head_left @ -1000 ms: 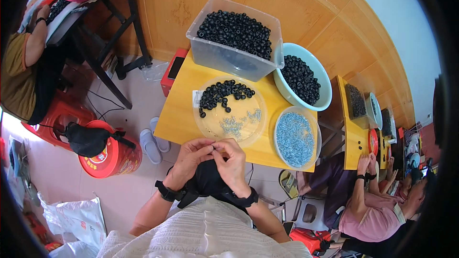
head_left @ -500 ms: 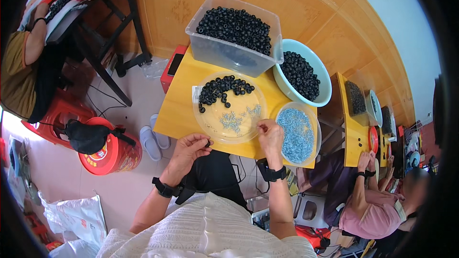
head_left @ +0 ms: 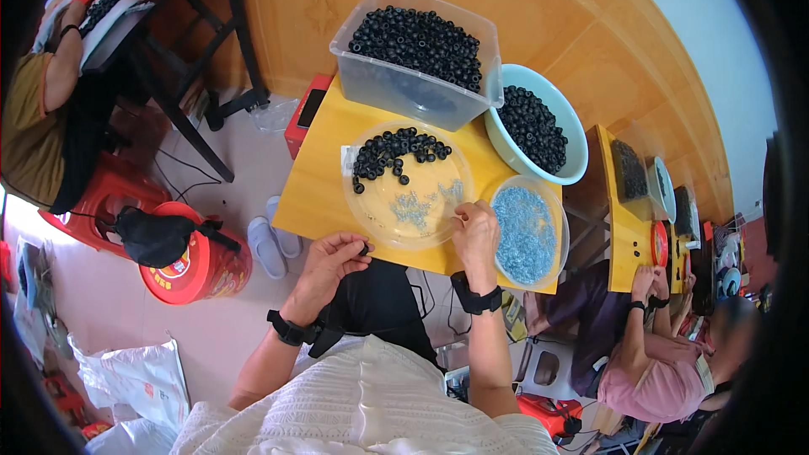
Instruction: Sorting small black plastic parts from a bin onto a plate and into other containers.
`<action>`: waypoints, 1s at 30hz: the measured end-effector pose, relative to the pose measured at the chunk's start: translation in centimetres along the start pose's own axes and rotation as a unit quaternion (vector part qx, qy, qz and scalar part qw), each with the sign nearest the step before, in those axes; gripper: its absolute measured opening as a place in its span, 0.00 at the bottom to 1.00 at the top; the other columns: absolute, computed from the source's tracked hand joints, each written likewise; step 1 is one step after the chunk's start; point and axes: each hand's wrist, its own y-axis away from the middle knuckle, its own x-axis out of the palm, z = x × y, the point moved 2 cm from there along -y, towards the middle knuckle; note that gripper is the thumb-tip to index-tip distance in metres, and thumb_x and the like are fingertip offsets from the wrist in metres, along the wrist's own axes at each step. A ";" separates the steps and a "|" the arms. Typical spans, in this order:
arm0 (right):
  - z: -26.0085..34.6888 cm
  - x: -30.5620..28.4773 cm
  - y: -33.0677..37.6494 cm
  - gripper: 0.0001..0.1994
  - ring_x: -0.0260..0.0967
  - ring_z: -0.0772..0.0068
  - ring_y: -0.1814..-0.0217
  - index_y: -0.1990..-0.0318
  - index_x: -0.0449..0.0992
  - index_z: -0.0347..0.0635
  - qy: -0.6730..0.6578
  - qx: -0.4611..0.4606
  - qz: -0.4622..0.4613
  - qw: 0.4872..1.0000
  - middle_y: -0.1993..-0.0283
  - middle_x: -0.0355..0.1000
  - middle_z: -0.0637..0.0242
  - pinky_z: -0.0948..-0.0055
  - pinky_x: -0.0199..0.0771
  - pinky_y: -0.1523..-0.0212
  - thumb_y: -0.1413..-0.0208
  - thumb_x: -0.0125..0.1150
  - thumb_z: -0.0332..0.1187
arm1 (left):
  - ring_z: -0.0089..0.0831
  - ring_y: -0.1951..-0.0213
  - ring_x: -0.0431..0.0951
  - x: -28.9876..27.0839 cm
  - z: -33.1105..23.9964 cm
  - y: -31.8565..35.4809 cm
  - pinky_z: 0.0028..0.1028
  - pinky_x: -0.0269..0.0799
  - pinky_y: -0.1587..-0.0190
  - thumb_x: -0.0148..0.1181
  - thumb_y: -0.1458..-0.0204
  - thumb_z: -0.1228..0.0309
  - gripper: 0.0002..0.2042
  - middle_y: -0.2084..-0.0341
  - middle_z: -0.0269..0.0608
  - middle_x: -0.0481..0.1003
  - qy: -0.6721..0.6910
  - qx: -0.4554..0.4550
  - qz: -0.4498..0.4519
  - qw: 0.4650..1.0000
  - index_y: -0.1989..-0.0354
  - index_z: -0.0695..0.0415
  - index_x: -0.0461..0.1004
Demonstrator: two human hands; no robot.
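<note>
My left hand [head_left: 334, 263] is closed, with a small round black plastic piece [head_left: 364, 248] pinched between thumb and fingertips just off the table's front edge. My right hand [head_left: 477, 232] is also in a pinch, over the right front rim of a shallow clear round tray [head_left: 376, 207]; whatever it holds is too small to make out. In that tray lie a cluster of black ring-shaped pieces [head_left: 396, 150] and a scatter of tiny clear bits [head_left: 411, 209]. Beside my right hand stands a clear round tub [head_left: 563, 244] filled with pale blue, glassy small parts [head_left: 524, 236].
A clear plastic bin [head_left: 404, 91] and a light blue basin [head_left: 576, 167], both full of black pieces, stand at the back of the yellow table [head_left: 303, 194]. A red bucket [head_left: 198, 265] and slippers [head_left: 266, 248] are to the left. Co-workers sit at both sides.
The whole view has shifted slightly. Both hands keep nearly the same pinched poses, the left with the black piece; my right hand sits a touch higher by the tray rim.
</note>
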 end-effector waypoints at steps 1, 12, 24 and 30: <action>0.2 -0.4 -0.1 0.06 0.67 0.52 0.64 0.73 0.76 0.35 0.016 0.001 0.019 1.000 0.70 0.69 0.55 0.61 0.69 0.63 0.63 0.57 0.22 | 0.23 0.70 0.77 0.0 0.0 0.0 0.19 0.75 0.65 0.52 0.46 0.75 0.06 0.67 0.42 0.75 -0.004 -0.004 -0.002 1.000 0.61 0.62 0.72; 0.5 1.2 -2.2 0.07 0.70 0.51 0.63 0.76 0.74 0.37 0.140 -0.063 0.157 0.976 0.68 0.72 0.53 0.60 0.70 0.62 0.64 0.60 0.31 | 0.23 0.69 0.77 0.0 0.0 -0.1 0.18 0.75 0.65 0.52 0.46 0.74 0.07 0.68 0.41 0.75 -0.001 -0.007 -0.001 1.000 0.61 0.62 0.72; -0.4 3.0 -1.5 0.08 0.67 0.51 0.59 0.69 0.71 0.34 0.155 -0.151 0.139 0.966 0.65 0.69 0.52 0.60 0.69 0.60 0.55 0.55 0.29 | 0.22 0.70 0.77 0.0 0.0 -0.2 0.18 0.75 0.65 0.53 0.46 0.74 0.06 0.68 0.40 0.75 0.000 -0.016 -0.005 1.000 0.62 0.61 0.72; 0.0 3.5 -0.8 0.07 0.65 0.53 0.59 0.67 0.68 0.34 0.179 -0.171 0.141 0.958 0.64 0.66 0.52 0.61 0.69 0.59 0.53 0.51 0.27 | 0.22 0.71 0.77 -0.1 0.5 -0.5 0.18 0.75 0.66 0.53 0.46 0.74 0.06 0.68 0.40 0.76 -0.003 -0.015 -0.009 1.000 0.62 0.61 0.73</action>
